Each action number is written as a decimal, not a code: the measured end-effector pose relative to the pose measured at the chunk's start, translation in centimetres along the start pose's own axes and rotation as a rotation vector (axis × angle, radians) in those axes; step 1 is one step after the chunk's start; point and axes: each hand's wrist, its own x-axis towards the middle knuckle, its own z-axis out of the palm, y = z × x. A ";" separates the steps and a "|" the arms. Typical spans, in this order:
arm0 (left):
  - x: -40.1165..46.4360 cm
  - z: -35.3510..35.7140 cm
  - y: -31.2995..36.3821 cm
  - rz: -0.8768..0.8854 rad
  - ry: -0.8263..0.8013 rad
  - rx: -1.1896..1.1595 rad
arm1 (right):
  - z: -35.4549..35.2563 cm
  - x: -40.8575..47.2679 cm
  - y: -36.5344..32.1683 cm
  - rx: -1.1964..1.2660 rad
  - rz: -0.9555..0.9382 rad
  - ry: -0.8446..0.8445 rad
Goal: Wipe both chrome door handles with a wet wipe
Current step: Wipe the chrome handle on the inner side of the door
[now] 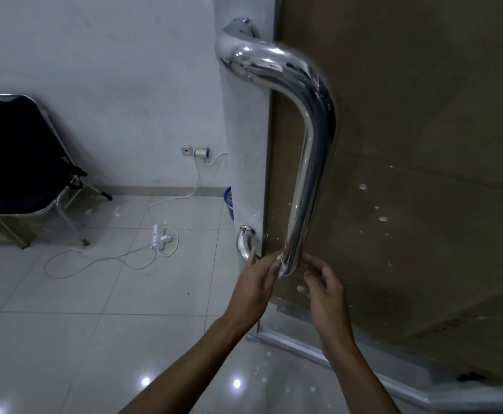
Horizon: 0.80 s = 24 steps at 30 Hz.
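At the left of the frame a dark chair (20, 156) stands by the wall; a white power strip (160, 236) lies on the tiles, lower centre-left. The chrome handle (307, 162) runs down the centre, gleaming. Left hand (257, 280) and right hand (323, 286) flank its lower bend, fingers loosely curled; whether either holds anything, I cannot tell.

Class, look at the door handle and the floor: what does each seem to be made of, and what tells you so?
Door handle: polished metal, likely chrome-plated; it mirrors the room. Floor: glossy pale tiles, probably ceramic; grout lines and lamp glints show.
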 end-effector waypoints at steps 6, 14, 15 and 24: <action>1.3 -4.7 -3.3 0.269 -0.236 0.677 | 0.3 0.0 0.2 -0.014 0.024 0.020; 3.3 -6.6 -4.9 0.361 -0.279 0.863 | 0.5 -0.2 -0.5 0.020 0.012 0.024; 2.7 -6.1 -5.1 0.297 -0.229 0.769 | 0.6 -0.3 -0.6 0.026 0.012 0.021; -0.5 -3.1 -4.9 0.233 -0.083 0.515 | 0.7 -0.5 -0.5 0.045 0.031 0.032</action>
